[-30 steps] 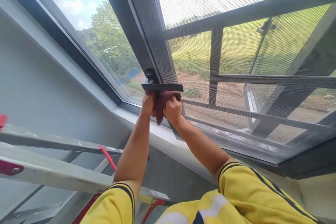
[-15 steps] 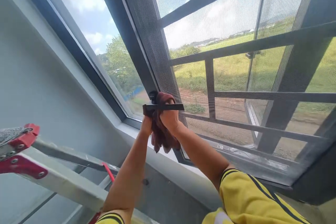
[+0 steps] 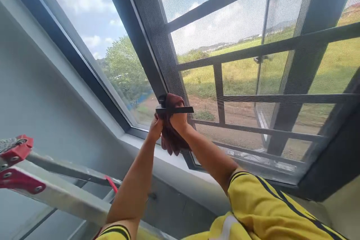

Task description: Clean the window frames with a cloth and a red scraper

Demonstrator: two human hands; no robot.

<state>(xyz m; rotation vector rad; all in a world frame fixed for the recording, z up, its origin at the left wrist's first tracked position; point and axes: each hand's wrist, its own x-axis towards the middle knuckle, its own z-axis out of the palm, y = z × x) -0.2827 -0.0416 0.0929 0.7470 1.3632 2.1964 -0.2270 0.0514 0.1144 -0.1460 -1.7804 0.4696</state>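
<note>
A dark red cloth [image 3: 173, 143] is bunched around a black window handle [image 3: 183, 110] on the dark window frame, its lower folds hanging down. My right hand [image 3: 179, 120] grips the cloth just under the handle bar, and part of the cloth passes over the top of this hand. Close beside it, my left hand [image 3: 156, 127] is closed at the left end of the handle, against the cloth. Its fingers are mostly hidden behind the cloth and handle.
An aluminium ladder [image 3: 64, 195] with red brackets [image 3: 21, 180] stands at lower left. A mesh screen with dark bars [image 3: 242, 98] covers the window on the right. A clear pane [image 3: 123, 71] lies to the left, above a white sill [image 3: 135, 141].
The view has shifted slightly, so the window and ladder sit a little further left. Both hands stay at the handle with the cloth, and the left hand shows a bit more.
</note>
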